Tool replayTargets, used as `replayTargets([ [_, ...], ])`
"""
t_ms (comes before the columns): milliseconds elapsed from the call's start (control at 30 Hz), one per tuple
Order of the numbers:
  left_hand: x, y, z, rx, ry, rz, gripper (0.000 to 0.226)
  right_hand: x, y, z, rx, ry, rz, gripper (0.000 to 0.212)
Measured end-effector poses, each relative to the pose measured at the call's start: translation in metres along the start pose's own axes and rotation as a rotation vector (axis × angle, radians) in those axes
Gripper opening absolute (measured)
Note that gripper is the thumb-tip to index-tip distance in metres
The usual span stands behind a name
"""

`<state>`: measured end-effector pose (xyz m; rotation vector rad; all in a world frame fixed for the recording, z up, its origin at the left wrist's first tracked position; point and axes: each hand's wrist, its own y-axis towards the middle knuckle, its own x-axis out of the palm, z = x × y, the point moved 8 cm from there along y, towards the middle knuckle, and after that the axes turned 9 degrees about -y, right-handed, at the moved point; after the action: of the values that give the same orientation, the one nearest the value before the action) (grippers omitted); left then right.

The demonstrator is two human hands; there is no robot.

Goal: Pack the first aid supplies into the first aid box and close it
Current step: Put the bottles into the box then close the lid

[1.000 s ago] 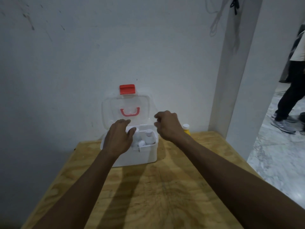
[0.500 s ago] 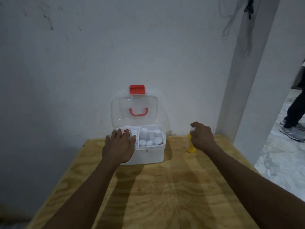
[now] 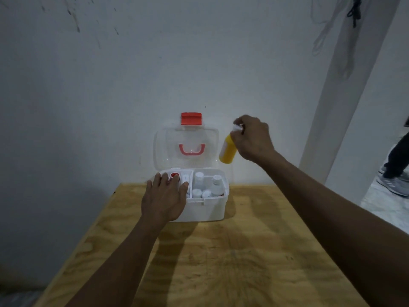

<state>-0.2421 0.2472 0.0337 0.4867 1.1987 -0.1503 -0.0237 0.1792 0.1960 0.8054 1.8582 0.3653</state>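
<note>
A white first aid box (image 3: 205, 209) stands at the far edge of the wooden table, its clear lid (image 3: 187, 147) raised against the wall, red latch on top. Several white bottles (image 3: 207, 185) fill its right compartment; a red-capped item (image 3: 174, 175) lies in the left one. My left hand (image 3: 164, 200) rests flat on the box's left front corner, fingers spread. My right hand (image 3: 252, 138) grips a yellow bottle (image 3: 228, 151) by its white cap, holding it in the air above and right of the box, tilted.
The plywood table (image 3: 221, 251) ends at the white wall just behind the box. A white pillar (image 3: 338, 91) rises at the right. Beyond it, another person's legs and grey shoes (image 3: 396, 185) stand on the tiled floor.
My right hand has lifted the yellow bottle off the table, up and leftward toward the box. My left hand has stayed on the box's left front corner.
</note>
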Motion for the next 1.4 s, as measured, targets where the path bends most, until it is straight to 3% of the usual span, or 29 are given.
replayTargets([
  [200, 0.001, 0.001, -0.002, -0.003, 0.012, 0.016, 0.069, 0.052, 0.003, -0.034, -0.086, -0.048, -0.195, 0.031],
  [500, 0.003, -0.001, -0.003, -0.011, -0.036, 0.003, 0.062, 0.122, -0.011, -0.019, -0.111, -0.208, -0.447, 0.030],
  [1067, 0.004, -0.002, -0.003, -0.028, -0.047, -0.032, 0.062, 0.138, -0.008, -0.012, -0.177, -0.339, -0.545, 0.025],
  [1133, 0.004, -0.002, -0.003, -0.025, -0.046, -0.033, 0.063, 0.134, -0.001, -0.012, -0.158, -0.314, -0.507, 0.020],
  [1233, 0.004, -0.002, -0.003, -0.027, -0.048, -0.032, 0.063, 0.111, 0.019, -0.021, -0.103, -0.194, -0.303, 0.017],
  [1300, 0.003, -0.002, -0.003, -0.017, -0.044, -0.024, 0.064, 0.090, 0.031, -0.033, -0.087, -0.132, -0.157, 0.021],
  [1400, 0.001, -0.003, -0.002, -0.009, -0.043, -0.017, 0.069, 0.080, 0.046, -0.049, -0.092, -0.084, -0.082, 0.034],
])
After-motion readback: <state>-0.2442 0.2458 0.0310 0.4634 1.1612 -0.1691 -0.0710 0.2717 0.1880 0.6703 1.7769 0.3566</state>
